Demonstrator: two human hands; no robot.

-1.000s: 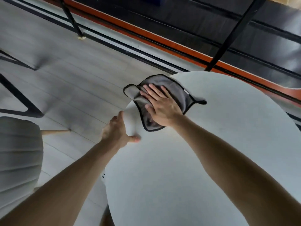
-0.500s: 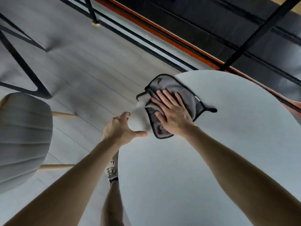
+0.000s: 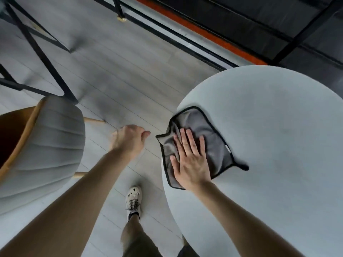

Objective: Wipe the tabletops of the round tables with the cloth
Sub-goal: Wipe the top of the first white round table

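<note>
**Head view: one cloth under your right palm at the table's left rim**

Head view. No brand, label or writing can be read; a small pale tab at the right hem of the cloth (image 3: 194, 145) is too small to make out. Count: one round table (image 3: 269, 136), one grey cloth with a dark bound edge, one chair (image 3: 42, 145), one shoe (image 3: 134, 198), two hands.

The cloth lies on the pale grey tabletop at its left rim, with its left corner reaching past the edge over the floor (image 3: 120, 80). Its long axis runs from that upper-left corner down to a dark pointed corner at the lower right. The fabric is rumpled near your fingertips.

Your right hand (image 3: 191, 162) lies flat on the cloth, palm down, fingers straight and slightly spread, pointing away from you; the thumb rests on the cloth near its left hem. It presses rather than grips.

Your left hand (image 3: 130, 141) hangs off the table, over the floor, between the chair and the table rim, touching neither. Its fingers are loosely curled and hold nothing; motion blur hides finer detail.

The grey chair with a tan inner shell stands well left of the table. Your shoe rests on the floor just beside the rim.
</note>
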